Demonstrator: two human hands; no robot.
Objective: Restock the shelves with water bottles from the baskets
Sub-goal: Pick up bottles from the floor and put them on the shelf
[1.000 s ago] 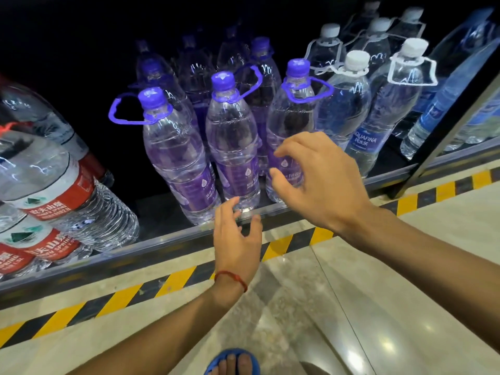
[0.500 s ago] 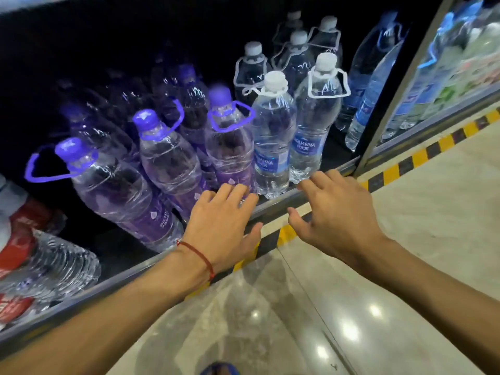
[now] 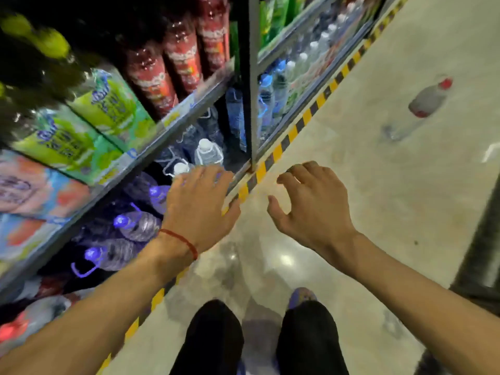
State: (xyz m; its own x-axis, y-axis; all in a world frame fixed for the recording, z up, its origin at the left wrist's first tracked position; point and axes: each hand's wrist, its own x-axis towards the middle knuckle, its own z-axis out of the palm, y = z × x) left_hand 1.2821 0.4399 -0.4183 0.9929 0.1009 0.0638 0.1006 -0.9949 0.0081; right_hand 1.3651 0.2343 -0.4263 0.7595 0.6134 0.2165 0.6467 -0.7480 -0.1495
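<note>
Left of centre: left hand [image 3: 200, 204], back up, fingers straight and a little spread, holding nothing, hanging over the front lip of the bottom shelf [image 3: 242, 170]. Fingertips overlapping the white-capped water bottles [image 3: 207, 154] in the picture; contact impossible to judge through the blur. Red string [image 3: 181, 240] round that wrist. Right of centre: right hand [image 3: 311, 209], back up, thumb apart, fingers loosely curled downward, gripping nothing, above the pale floor [image 3: 378, 190] just right of the yellow-and-black stripe [image 3: 286, 139]. Lower left, on the bottom shelf under the grey shelf rail [image 3: 81, 212]: purple-capped water bottles [image 3: 135, 226] in a row, purple carry loops on their necks, the white-capped ones next to them toward the middle of the frame. Above the rail, upper left: green multipacks [image 3: 108, 104] and, beside them toward the top centre, red-labelled bottles [image 3: 151, 74]. Top centre: grey upright post [image 3: 253, 77], with blue-capped bottles [image 3: 266, 85] just to its right. Upper right, well apart from both hands: single red-capped bottle [image 3: 424, 104] lying on its side on the floor. Bottom centre: two legs in dark trousers [image 3: 213, 339] and a blue slipper [image 3: 301, 296]. Whole view smeared by motion blur.
</note>
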